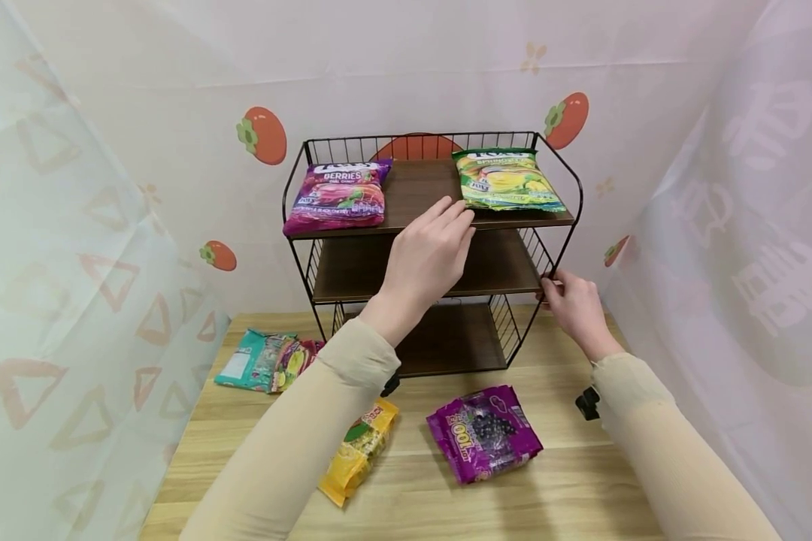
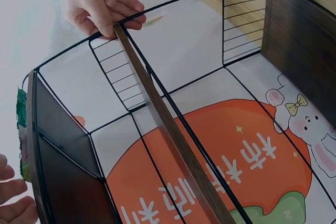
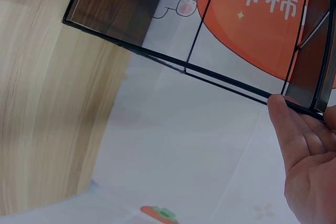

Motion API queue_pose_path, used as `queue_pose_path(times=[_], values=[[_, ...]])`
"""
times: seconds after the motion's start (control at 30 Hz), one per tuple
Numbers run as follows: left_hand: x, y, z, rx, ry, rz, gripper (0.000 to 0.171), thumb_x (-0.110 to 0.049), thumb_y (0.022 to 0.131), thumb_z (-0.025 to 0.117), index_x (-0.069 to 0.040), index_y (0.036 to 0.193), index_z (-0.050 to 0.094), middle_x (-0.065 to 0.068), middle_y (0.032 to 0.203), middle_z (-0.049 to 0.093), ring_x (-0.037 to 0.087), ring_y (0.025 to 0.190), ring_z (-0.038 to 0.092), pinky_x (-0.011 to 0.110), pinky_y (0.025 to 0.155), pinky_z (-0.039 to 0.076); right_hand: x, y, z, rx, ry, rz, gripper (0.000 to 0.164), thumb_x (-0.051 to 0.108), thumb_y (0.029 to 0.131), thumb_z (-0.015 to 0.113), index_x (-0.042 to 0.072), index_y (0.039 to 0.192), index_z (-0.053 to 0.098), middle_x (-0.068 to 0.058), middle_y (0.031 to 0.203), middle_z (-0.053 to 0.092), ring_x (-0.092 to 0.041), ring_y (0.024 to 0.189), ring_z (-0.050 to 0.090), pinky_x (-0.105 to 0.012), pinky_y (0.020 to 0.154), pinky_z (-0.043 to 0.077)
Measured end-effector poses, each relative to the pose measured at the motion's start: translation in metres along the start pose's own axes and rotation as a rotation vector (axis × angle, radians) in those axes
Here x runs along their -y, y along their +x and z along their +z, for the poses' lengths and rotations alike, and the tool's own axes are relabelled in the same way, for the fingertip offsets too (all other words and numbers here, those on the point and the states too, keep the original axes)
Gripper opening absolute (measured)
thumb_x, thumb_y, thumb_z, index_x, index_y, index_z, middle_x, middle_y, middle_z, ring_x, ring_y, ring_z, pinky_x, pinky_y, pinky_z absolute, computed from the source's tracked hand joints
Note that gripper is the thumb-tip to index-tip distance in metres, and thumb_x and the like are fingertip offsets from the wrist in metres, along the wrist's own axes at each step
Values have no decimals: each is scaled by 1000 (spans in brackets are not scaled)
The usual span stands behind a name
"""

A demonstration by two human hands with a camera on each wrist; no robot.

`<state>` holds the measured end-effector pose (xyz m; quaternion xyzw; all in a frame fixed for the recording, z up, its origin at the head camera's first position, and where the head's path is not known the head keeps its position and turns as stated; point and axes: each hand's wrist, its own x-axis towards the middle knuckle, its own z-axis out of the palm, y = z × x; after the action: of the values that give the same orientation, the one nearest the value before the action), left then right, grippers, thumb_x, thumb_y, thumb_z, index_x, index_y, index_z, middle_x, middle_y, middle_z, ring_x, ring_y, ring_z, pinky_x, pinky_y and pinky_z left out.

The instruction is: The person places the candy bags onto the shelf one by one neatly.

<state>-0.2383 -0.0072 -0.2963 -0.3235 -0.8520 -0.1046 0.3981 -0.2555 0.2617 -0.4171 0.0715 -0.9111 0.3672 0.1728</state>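
A three-tier rack with dark wood boards and a black wire frame [image 1: 341,302] stands on the table. My right hand [image 1: 577,306] grips its right front post at the height of the middle board, with thumb and fingers around the post in the right wrist view. My left hand [image 1: 429,252] is at the front edge of the top board, its fingers [image 2: 13,195] loosely bent and holding nothing. Just beyond those fingertips lies a green and yellow candy bag [image 1: 507,180] on the top board's right side. A purple-pink berries candy bag [image 1: 341,197] lies on its left side.
On the wooden table [image 1: 582,481], a purple grape candy bag [image 1: 485,434] lies in front of the rack. A yellow bag [image 1: 360,451] is partly behind my left sleeve. A teal and pink bag [image 1: 267,361] lies at the left. Printed white sheets [image 1: 446,90] hang around the back and sides.
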Motion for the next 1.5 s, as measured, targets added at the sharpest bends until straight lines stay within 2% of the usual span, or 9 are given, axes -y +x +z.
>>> queue_pose_path(times=[0.17,0.5,0.77,1.03,1.2,1.37,1.5], values=[[2,-17,-8,-36,-21,25,28,-18,103,61,-5,124,74,11,129,71,25,127,63,36,107,48,0,0,-1,6,9,6,26,10,108,49,-12,114,63,-30,96,73,-37,79,76,-41,68,62],[5,-50,-22,-28,-52,62,28,-20,100,66,-5,123,74,10,124,73,25,116,70,38,97,56,1,0,0,2,-3,-6,26,9,108,49,-12,114,63,-30,96,73,-38,78,76,-42,67,61],[11,-77,-24,17,-45,56,28,-22,98,70,-7,121,76,9,118,75,23,107,73,38,87,60,-2,0,1,-4,-4,-20,24,8,107,49,-12,111,63,-30,94,73,-38,77,76,-43,67,61],[23,-105,-20,64,-58,43,26,-21,95,73,-6,117,77,10,114,77,24,100,75,38,79,62,0,0,-1,7,2,-9,25,8,107,49,-12,113,63,-31,96,73,-38,78,76,-42,67,62],[31,-124,-18,101,-48,23,25,-21,94,75,-8,115,78,9,111,77,23,93,76,37,70,62,0,0,-1,10,3,-11,26,9,108,49,-12,113,63,-31,97,73,-38,78,75,-43,67,61],[39,-141,-16,148,-55,-5,25,-23,93,76,-9,114,78,8,108,78,22,83,77,33,57,59,-2,0,-1,1,-5,-17,25,9,108,49,-11,112,63,-30,96,73,-38,77,75,-46,67,61],[48,-157,-13,187,-38,-32,23,-25,95,74,-10,112,79,7,105,79,21,75,76,29,46,52,-3,0,0,-4,-3,-25,24,9,107,49,-11,110,63,-30,96,73,-38,76,75,-46,66,61]])
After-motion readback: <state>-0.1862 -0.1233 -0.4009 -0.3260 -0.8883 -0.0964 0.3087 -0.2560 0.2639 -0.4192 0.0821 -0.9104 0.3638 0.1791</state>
